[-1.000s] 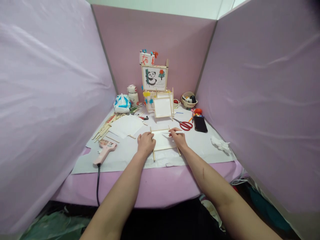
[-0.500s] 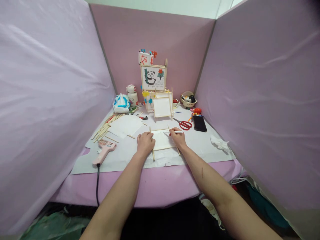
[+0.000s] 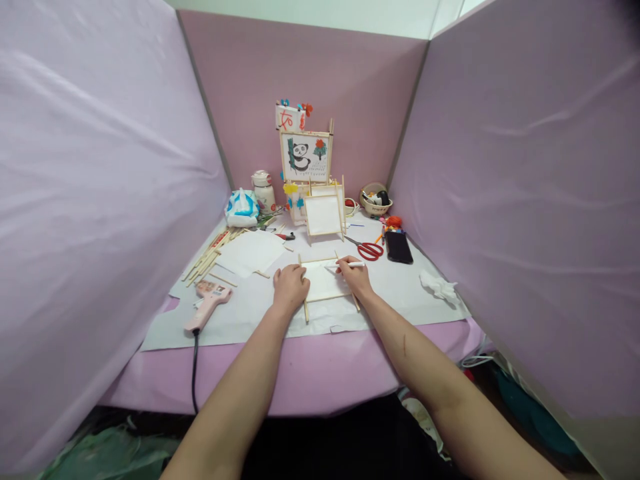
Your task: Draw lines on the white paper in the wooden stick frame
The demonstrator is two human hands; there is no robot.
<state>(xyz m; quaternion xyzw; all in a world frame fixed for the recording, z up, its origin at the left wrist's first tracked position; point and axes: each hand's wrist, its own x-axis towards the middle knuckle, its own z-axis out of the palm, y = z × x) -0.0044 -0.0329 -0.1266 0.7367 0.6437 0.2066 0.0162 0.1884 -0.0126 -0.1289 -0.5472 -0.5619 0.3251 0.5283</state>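
A small wooden-stick frame with white paper (image 3: 325, 282) lies flat on the table in front of me. My left hand (image 3: 290, 288) rests curled on the frame's left stick, pressing it down. My right hand (image 3: 354, 277) pinches a white pen (image 3: 347, 265) whose tip points left over the paper's upper edge. Behind stand another blank framed panel (image 3: 324, 215) and a framed panda picture (image 3: 305, 157).
A pink glue gun (image 3: 207, 303) with its cord lies at the left. A bundle of wooden sticks (image 3: 210, 255) and loose paper (image 3: 253, 252) lie behind it. Red scissors (image 3: 367, 250), a black phone (image 3: 399, 246), a small bowl (image 3: 376, 200) and a crumpled tissue (image 3: 440, 287) sit at the right. Purple walls enclose the table.
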